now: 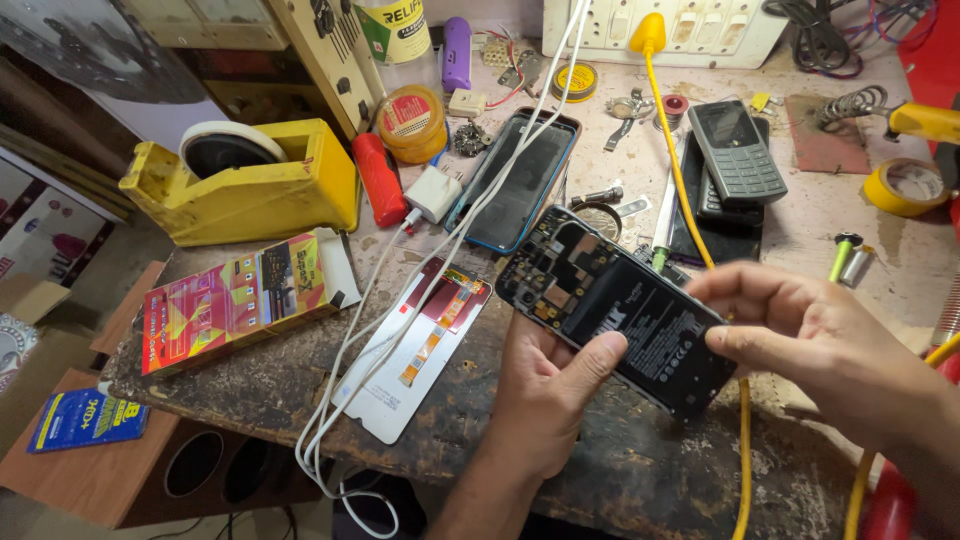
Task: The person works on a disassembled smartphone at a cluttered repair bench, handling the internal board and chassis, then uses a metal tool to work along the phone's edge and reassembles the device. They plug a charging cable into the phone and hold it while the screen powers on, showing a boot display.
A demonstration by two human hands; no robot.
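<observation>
At the far left of the worn, stained tabletop [600, 440] stands a chunky yellow plastic tape dispenser [245, 185] carrying a white roll, with a flat red-and-yellow printed cardboard box [235, 300] lying just in front of it. Further right, white charging cables [400, 300] trail from a small white plug adapter [433, 192] over a white backing card with a red and orange flex strip [425, 345], and a blue-edged smartphone with a dark screen [520, 180] lies flat behind. Just right of centre, held above the front edge of the tabletop, is the opened black smartphone with its back cover off [618, 312], circuit board and black battery exposed. The left hand [548, 385] grasps it from beneath, thumb pressed on the battery face, while the right hand [800, 335] pinches its lower right end between thumb and fingers. Its long axis runs diagonally, the camera end pointing up and left, the other end down and right toward the right hand. It looks light and stiff but fragile, with bare parts exposed, so the side rails seem the safest hold. Behind lie a grey keypad phone [735, 150] and a yellow cable [690, 210]; a roll of yellow tape [905, 187] sits far right.
</observation>
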